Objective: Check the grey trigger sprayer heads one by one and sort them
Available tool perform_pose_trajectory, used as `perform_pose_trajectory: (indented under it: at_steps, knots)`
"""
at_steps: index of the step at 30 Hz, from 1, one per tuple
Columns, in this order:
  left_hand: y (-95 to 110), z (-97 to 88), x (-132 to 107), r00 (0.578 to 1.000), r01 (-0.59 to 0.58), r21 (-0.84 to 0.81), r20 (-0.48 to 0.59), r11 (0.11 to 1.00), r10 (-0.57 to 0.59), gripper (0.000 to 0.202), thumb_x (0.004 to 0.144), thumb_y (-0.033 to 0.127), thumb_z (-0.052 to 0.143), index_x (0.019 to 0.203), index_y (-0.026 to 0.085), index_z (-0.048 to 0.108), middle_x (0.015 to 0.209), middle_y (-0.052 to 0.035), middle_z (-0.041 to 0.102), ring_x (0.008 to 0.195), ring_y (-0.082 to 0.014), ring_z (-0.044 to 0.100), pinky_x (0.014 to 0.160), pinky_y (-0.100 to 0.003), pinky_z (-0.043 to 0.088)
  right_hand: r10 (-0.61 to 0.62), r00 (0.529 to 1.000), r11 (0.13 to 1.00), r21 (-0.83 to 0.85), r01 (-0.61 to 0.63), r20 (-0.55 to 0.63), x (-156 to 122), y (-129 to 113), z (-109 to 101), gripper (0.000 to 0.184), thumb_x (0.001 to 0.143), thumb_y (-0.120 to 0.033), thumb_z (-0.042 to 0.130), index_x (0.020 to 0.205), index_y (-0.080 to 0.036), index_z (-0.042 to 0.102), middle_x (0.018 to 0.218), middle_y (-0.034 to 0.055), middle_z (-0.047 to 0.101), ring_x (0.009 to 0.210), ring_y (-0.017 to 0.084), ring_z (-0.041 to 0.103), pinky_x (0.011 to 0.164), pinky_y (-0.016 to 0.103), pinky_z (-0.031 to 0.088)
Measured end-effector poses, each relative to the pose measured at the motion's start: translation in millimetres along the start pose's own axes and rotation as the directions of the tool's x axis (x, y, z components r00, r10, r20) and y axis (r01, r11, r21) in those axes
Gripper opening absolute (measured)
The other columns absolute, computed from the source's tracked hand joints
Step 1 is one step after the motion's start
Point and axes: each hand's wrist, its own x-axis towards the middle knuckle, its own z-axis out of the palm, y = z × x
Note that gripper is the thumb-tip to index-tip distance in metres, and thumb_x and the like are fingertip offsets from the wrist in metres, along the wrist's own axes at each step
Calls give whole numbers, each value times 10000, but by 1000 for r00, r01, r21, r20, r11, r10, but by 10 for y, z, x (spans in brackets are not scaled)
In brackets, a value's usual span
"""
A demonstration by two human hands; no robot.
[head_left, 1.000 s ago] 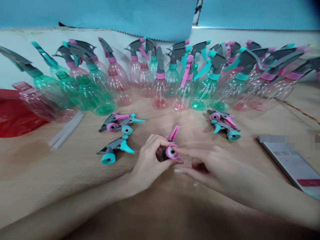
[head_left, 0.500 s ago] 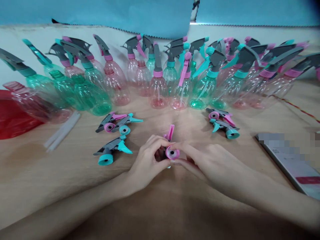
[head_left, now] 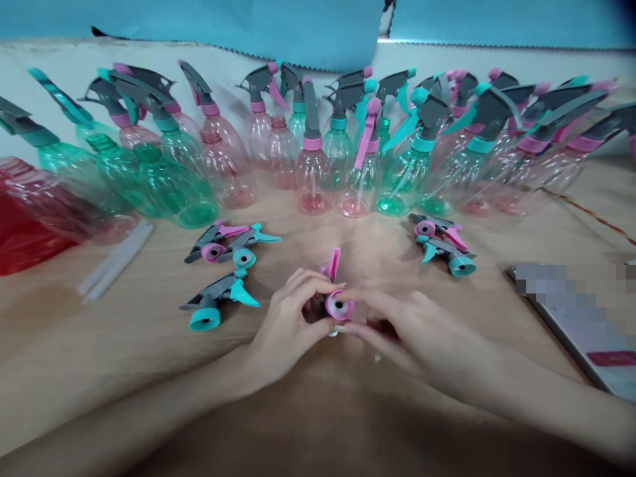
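Head view: left hand [head_left: 285, 318] curled around a pink-collared spray head [head_left: 338, 307], fingers over the top, thumb underneath, firm hold on the grey body. Right hand [head_left: 417, 324] partly closed, index fingertip on the upper rim of the same collar, thumb at its lower edge, so a light pinch. Its other fingers are folded and mostly hidden. Spray head sits between the hands, front-centre over the table [head_left: 308, 424], collar opening toward the camera with a dark hole in the middle, pink trigger pointing away. Left of the hands, three loose spray heads: teal-collared one [head_left: 205, 319] nearest, a pink one [head_left: 212, 252] and another teal one [head_left: 243, 258] close together behind it. Right side, a pink/teal pair [head_left: 450, 255] lying against each other. Phone [head_left: 566, 324] flat at far right, part of its screen blurred out. White tubes [head_left: 116, 262] far left, near a red bag [head_left: 30, 245]. Behind it all, a crowd of pink and green bottles [head_left: 313, 179], many with spray heads on, several open-necked, mainly left. Red-yellow cord [head_left: 591, 215] at right. Blue sheet [head_left: 223, 26] across the back.
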Motion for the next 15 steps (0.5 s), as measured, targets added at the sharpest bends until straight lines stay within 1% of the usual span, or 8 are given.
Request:
perform_pose_trajectory:
  at_steps: [2,5,7,9,11,15]
  knots:
    - [-5,-1,-2,1000,-2,6,15,1000,2,151,761,243,704,887,203,633,914,-25,611,856,-174,549,753,-297,441,-31,999,999,-21,32,7,16,27,4,232,902,-286,487,1109,-196,543,864,16,695,617,134,613,565,253,423]
    - [-6,5,-7,999,-10,8,39,1000,9,139,775,260,691,883,205,624,887,-16,606,835,-166,540,733,-285,440,-63,998,993,-96,65,17,26,40,19,227,920,-317,448,1041,-160,559,819,45,682,627,161,625,540,265,419]
    - [-7,9,-8,999,-10,8,48,1000,9,141,774,248,693,887,208,619,880,-9,604,827,-160,537,719,-277,440,-76,997,987,-141,79,22,25,38,31,243,928,-320,429,1039,-141,551,781,51,677,627,170,635,524,261,418]
    - [-6,12,-6,999,-10,9,49,1000,10,133,778,241,688,884,208,616,879,-8,603,820,-158,535,707,-273,439,-92,996,980,-173,94,18,24,35,37,246,932,-315,419,1056,-138,537,792,56,679,653,174,647,526,255,420]
    - [-1,12,-3,998,-12,13,54,1000,11,118,784,249,681,867,202,611,876,-10,603,813,-157,531,699,-272,438,-111,994,973,-204,110,4,25,34,32,239,930,-325,424,1039,-143,533,784,51,674,637,172,641,508,250,404]
    - [11,10,-1,997,-30,19,67,999,29,106,791,239,674,806,184,585,865,-12,600,819,-159,522,694,-265,432,-144,990,960,-242,140,2,43,35,2,219,919,-331,447,1019,-152,525,667,2,631,499,143,569,438,240,318]
